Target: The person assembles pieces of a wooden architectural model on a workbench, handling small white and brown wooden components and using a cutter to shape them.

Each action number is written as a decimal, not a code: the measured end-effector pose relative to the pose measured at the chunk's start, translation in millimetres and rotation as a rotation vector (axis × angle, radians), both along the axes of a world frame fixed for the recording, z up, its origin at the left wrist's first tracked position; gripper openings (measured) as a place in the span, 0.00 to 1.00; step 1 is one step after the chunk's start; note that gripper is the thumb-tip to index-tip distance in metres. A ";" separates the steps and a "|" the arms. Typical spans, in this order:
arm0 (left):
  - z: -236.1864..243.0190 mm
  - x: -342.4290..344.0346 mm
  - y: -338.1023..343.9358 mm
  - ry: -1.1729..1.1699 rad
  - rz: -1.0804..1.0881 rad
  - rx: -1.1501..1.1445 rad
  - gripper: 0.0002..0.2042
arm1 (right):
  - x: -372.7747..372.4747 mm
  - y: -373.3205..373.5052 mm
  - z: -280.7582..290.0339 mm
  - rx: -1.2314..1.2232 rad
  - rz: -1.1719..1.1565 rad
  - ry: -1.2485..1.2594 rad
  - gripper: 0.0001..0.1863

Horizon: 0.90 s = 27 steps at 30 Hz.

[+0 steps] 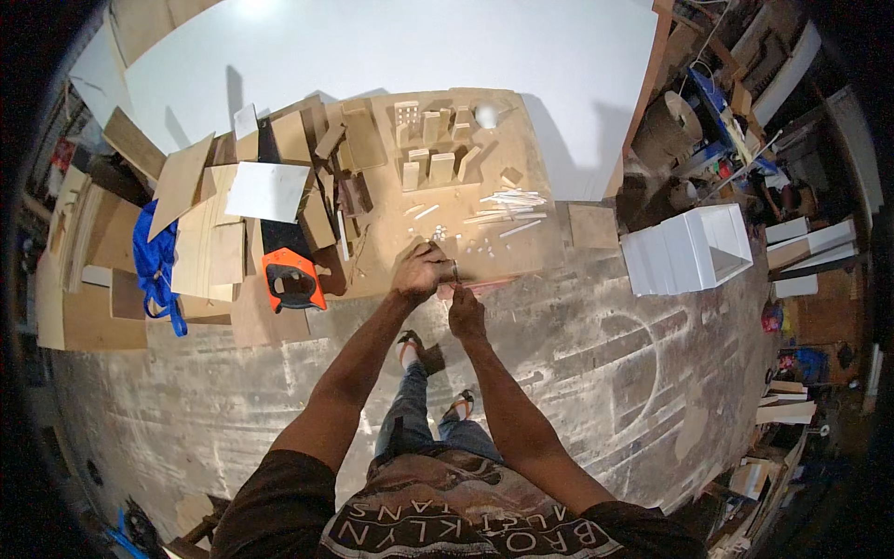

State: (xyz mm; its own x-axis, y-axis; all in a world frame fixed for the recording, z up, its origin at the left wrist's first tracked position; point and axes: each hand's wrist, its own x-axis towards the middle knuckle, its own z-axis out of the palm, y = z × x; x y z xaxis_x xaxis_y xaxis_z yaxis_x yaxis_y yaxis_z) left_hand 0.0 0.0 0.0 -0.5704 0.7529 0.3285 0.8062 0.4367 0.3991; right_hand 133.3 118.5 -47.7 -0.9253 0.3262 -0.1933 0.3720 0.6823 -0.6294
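Note:
My left hand [419, 271] is at the near edge of the tan board [526, 242], fingers closed on something I cannot make out. Just right of it my right hand [467, 310] grips a slim tool [454, 276], likely metal, its working end hidden by the left fingers. A pinkish strip [498, 288] lies along the board's edge beside them. Beyond the hands are small white bits [480, 250], thin white sticks [512, 200] and several small wooden blocks [442, 168], some upright. A pale round object [486, 115] is at the board's far corner.
Left are stacked plywood offcuts [177, 191], a handsaw with orange handle [279, 261] and a blue bag [149, 270]. A large white panel [391, 47] spans the back. Right are a white box [661, 261] and a cardboard roll [666, 130]. The concrete floor [615, 419] lies below.

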 end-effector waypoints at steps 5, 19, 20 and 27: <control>-3.4 4.9 6.5 -0.018 -0.009 0.097 0.13 | 7.4 0.3 3.7 0.100 -0.095 0.079 0.25; -8.9 -5.0 -8.4 0.090 -0.021 0.162 0.13 | -2.8 -15.1 24.1 -0.062 -0.168 0.055 0.21; -11.0 -5.4 -15.4 0.065 -0.012 0.148 0.12 | -6.1 -22.2 35.8 -0.094 -0.183 0.031 0.23; -4.0 -3.4 -1.7 0.085 -0.023 0.163 0.12 | -1.1 -10.5 16.6 0.083 -0.102 0.077 0.23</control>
